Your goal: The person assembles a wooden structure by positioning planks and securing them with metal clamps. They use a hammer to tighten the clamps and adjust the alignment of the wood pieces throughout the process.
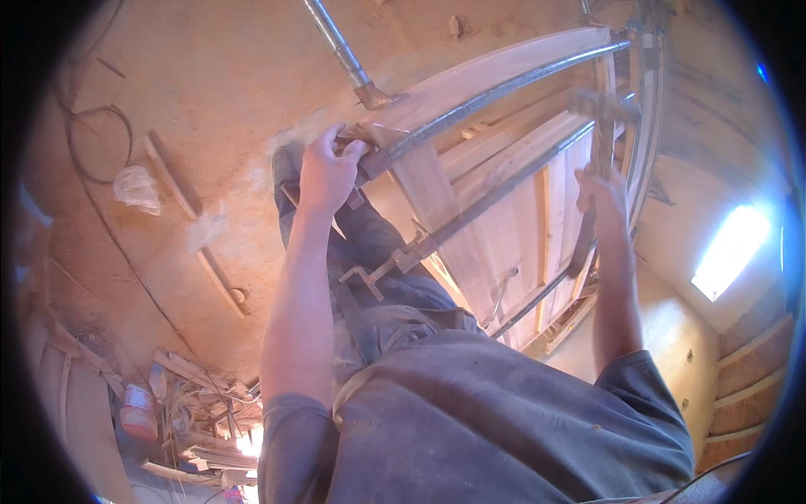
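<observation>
My left hand is at the near left corner of a wooden panel. Its thumb and fingers pinch a small brown block beside the end of a metal bar clamp. Raised over the panel's right side, my right hand grips a hammer by its handle, head up; the head is smeared by motion. A second bar clamp crosses the panel, its screw and crank handle close to my legs. Another clamp bar lies further right.
A metal pipe with a rusty clamp jaw meets the panel's far left edge. On the dusty floor are wood strips, a plastic bag and a cable. A bucket and scrap wood sit at lower left.
</observation>
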Tool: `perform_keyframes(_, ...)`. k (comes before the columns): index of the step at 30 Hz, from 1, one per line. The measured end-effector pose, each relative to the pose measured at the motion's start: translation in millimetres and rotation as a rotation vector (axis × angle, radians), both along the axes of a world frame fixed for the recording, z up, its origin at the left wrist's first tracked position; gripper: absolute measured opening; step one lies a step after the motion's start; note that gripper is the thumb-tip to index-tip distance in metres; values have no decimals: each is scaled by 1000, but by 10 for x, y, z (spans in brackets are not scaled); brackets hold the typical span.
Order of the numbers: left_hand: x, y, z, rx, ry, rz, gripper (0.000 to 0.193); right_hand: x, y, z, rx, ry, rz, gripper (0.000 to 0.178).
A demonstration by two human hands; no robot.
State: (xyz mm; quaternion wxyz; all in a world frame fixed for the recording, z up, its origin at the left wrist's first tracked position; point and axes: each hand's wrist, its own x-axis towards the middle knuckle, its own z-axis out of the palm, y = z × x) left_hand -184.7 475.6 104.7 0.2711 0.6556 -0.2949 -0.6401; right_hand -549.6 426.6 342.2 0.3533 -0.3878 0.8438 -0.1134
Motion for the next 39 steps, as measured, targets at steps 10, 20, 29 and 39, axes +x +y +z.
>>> perform_keyframes(10,68,1,8,-19,115,65,59,1422,-1916,-443,300,411,1154,48)
perform_keyframes(20,68,50,-112,13,282,232,60,1716,-2041,-1203,373,542,1651,46)
perform_keyframes(29,154,16,59,62,190,282,61,1982,-2115,-1213,642,618,1536,48)
perform_keyframes(39,45,44,46,-18,-14,340,58,2219,-2442,-992,475,721,1919,51)
